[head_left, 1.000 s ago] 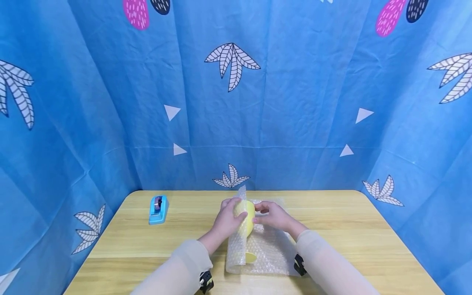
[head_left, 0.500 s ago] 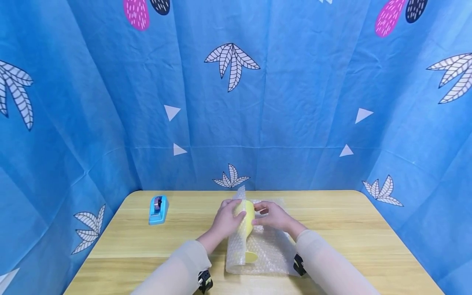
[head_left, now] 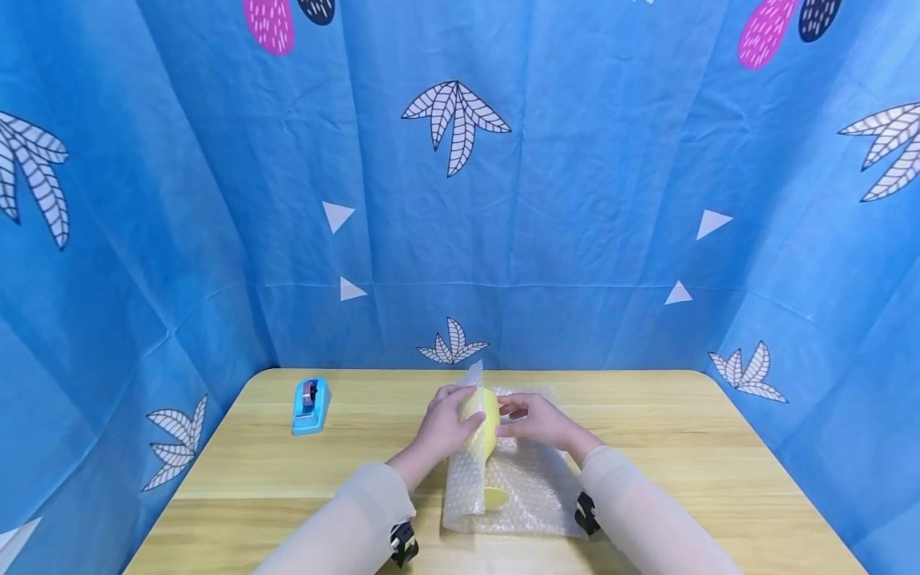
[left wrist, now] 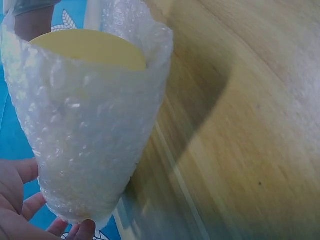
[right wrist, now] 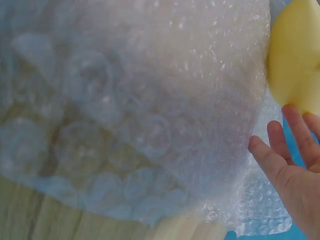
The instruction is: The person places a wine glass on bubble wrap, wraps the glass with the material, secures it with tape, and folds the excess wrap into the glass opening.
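A yellow goblet-like object (head_left: pixel 492 425) is laid on a sheet of bubble wrap (head_left: pixel 535 489) near the table's middle; its left side is covered by a folded flap, and its stem is mostly hidden. Only part of its round base (head_left: pixel 496 498) is shown. Through the flap, the bowl's left side is gripped by the left hand (head_left: pixel 447 423), which is cut off in the left wrist view. The right hand (head_left: pixel 539 422) is held with fingers spread at the bowl's right side; how firmly it is touched cannot be told. A blue tape dispenser (head_left: pixel 310 407) is set well apart, on the left.
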Demonstrator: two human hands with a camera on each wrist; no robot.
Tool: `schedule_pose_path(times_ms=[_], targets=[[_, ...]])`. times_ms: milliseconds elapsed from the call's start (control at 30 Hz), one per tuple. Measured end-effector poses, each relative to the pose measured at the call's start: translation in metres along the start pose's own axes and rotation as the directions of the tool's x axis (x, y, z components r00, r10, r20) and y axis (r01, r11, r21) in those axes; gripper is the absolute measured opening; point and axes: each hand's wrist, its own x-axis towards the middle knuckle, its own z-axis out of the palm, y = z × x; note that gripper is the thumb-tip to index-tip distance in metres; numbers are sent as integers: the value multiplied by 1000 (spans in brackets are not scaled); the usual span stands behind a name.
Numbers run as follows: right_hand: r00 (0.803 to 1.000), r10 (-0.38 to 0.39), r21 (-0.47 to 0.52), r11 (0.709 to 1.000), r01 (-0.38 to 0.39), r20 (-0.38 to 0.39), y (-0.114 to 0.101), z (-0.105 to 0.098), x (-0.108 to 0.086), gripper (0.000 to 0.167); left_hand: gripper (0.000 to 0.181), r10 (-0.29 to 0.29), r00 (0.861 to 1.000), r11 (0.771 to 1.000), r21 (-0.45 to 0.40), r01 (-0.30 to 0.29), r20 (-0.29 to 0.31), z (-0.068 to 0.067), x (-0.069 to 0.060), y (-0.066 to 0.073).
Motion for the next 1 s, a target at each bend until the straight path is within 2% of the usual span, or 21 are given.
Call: schedule_pose_path(times_ms=[200,333,433,533,700,800,1000], targets=[[1000,13,-17,1000,-13,-21,-5,-2,1,49,57,-14,1000,1000,-23,15,12,0,-1,1],[994,81,-17,996,-83,-74,-11,-1,2,40,58,-24,999,999,-35,25,23,1,0,1],[982,144,-3,989,-145,-120,-17,1,4,36,58,-28,999,999,-38,30,29,1,1,2],[967,199,36,980,-196,-159,-25,4,5,33,58,-35,999,999,-34,37,34,1,1,3],[927,311,81,950,-301,-208,-31,9,10,37,60,-25,999,999,-31,26,38,2,0,7],[901,377,86,926,-367,-213,-33,10,11,41,60,-26,999,999,-26,27,41,3,0,9],[866,457,105,890,-445,-204,-40,9,11,38,61,-9,999,1000,25,8,36,8,-1,7]])
